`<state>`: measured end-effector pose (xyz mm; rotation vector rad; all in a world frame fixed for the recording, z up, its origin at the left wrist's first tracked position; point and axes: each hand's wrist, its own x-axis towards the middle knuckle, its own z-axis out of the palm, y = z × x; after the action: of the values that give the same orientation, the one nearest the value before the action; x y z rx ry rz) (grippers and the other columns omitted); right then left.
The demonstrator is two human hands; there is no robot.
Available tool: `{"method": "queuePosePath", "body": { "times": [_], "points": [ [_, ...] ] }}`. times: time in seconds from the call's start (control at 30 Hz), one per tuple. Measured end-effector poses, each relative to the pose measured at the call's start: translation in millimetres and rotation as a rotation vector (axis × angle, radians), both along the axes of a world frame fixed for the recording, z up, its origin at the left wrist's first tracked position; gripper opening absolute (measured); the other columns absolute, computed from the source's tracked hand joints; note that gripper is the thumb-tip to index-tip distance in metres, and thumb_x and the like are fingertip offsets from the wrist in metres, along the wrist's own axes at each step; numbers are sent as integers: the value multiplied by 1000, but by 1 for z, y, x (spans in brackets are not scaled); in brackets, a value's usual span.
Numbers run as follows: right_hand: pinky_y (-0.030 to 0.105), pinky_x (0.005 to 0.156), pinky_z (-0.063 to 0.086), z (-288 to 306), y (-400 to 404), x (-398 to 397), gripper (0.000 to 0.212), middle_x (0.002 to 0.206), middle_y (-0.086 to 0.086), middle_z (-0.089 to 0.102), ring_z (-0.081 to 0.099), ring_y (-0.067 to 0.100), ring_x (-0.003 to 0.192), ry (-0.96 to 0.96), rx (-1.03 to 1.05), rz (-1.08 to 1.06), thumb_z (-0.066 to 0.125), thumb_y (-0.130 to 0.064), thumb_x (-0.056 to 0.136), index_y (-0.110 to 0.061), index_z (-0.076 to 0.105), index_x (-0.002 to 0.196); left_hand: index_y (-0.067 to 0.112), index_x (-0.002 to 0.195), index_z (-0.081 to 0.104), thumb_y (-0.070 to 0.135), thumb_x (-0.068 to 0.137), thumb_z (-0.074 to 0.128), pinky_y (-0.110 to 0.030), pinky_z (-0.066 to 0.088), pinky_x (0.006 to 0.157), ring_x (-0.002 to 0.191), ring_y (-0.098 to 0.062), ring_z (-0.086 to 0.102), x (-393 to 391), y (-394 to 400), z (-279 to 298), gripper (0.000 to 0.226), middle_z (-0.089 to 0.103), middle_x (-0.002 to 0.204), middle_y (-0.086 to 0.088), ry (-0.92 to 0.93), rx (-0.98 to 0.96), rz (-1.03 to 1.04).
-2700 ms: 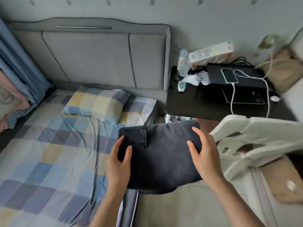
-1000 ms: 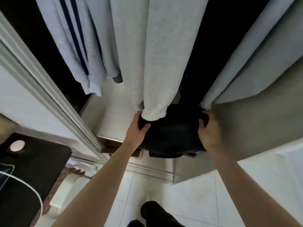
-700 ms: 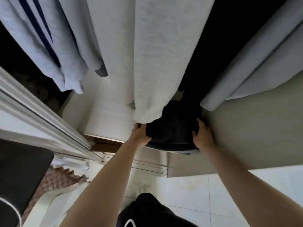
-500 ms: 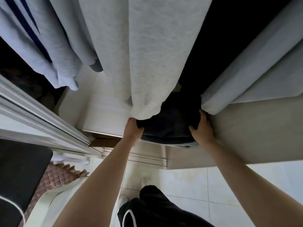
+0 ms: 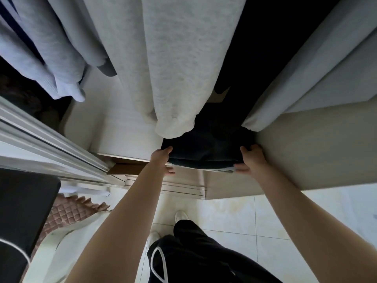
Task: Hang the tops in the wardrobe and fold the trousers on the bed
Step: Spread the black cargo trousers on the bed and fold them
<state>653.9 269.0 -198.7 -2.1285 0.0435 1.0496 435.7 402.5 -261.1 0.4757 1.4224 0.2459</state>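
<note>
Dark folded trousers sit on the white wardrobe shelf — left hand and right hand each grip a side.

Folded trousers: dark, matt woven cloth. Hanging sweatshirt: pale grey fleecy knit, soft and matt. Wardrobe shelf: white laminate with faint grain. Floor tiles: cream, glossy. Desk: black, smooth, matt.

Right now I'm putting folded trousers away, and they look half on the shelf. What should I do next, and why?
Probably push the trousers further in: their front edge overhangs the shelf, and your left hand and right hand flank them.
</note>
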Motion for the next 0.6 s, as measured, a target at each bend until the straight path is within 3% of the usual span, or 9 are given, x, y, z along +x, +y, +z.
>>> {"method": "queuePosePath", "body": {
  "times": [0.1,0.2,0.3,0.37,0.47,0.53,0.6],
  "points": [
    [49,59,59,-1,-2,3,20,116,10,47,67,40,83,-100,46,41,38,-13,102,-14,36,122,8,116,50,21,94,64,-54,57,73,96,-45,62,-6,-3,-6,29,51,118,-17,-195,-13,132],
    [55,79,55,-6,-10,4,15,108,24,55,64,46,93,-454,-54,273,44,-7,97,-3,37,109,6,113,49,16,96,60,-50,56,71,99,-45,62,-12,-14,-18,22,50,122,-18,-328,14,250],
    [43,84,51,-16,-19,0,27,113,30,58,61,45,102,-559,-162,312,49,-8,95,8,40,115,5,123,47,12,96,59,-44,57,78,98,-37,65,-9,-27,-25,30,52,133,-24,-310,44,346],
    [49,79,54,-19,-18,-6,39,117,28,57,62,45,101,-371,-179,224,50,-20,97,8,39,121,12,138,42,14,95,60,-50,53,84,107,-39,62,-6,-33,-28,47,46,140,-25,-289,-39,401],
    [56,72,55,-13,-11,-15,56,129,23,47,60,48,101,286,-66,-87,54,-49,93,-17,35,136,16,140,43,32,90,68,-60,47,95,119,-41,56,1,-36,-24,58,48,137,-18,-339,-114,343],
    [64,83,49,-16,-5,-12,61,136,29,41,54,52,110,602,132,-299,55,-51,92,-18,32,138,15,137,46,32,89,70,-61,47,96,115,-40,58,10,-33,-18,56,54,134,-16,-393,-77,311],
    [65,95,42,-23,0,-9,60,139,28,42,51,49,119,663,254,-413,49,-46,96,-10,31,142,16,136,47,20,91,68,-61,51,85,107,-42,60,21,-26,-9,50,57,131,-18,-389,-49,356]
  ]
}}
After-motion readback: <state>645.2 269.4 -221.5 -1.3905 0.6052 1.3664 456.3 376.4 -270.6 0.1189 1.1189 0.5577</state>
